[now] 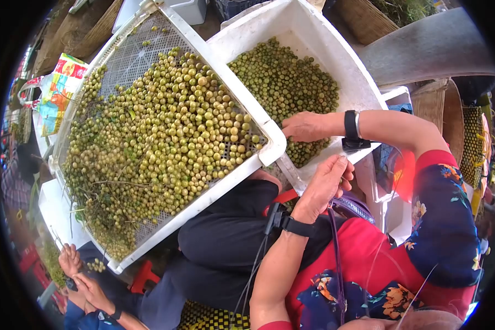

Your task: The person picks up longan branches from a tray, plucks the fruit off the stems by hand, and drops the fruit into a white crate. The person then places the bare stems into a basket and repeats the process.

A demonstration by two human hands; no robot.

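Observation:
My right hand (307, 127) reaches into a white foam box (344, 66), over small round green fruits (286, 82). Its back faces up, and its fingers point down among the fruits, with the tips hidden. My left hand (329, 179) is held just outside the box's near edge, above my lap. Its thumb and fingers are curled together; whatever is between them is too small to make out. Left of the box, a white perforated crate (195, 216) sits tilted in view. Larger yellow-green round fruits (176, 121) are heaped in it, with leaves and thin twigs.
Another person's hands (85, 280) are at lower left, near a small fruit cluster (96, 265). A colourful printed bag (59, 93) hangs at the crate's far left side. A grey curved surface (429, 47) and woven baskets (472, 143) stand right. A red stool (144, 276) is below the crate.

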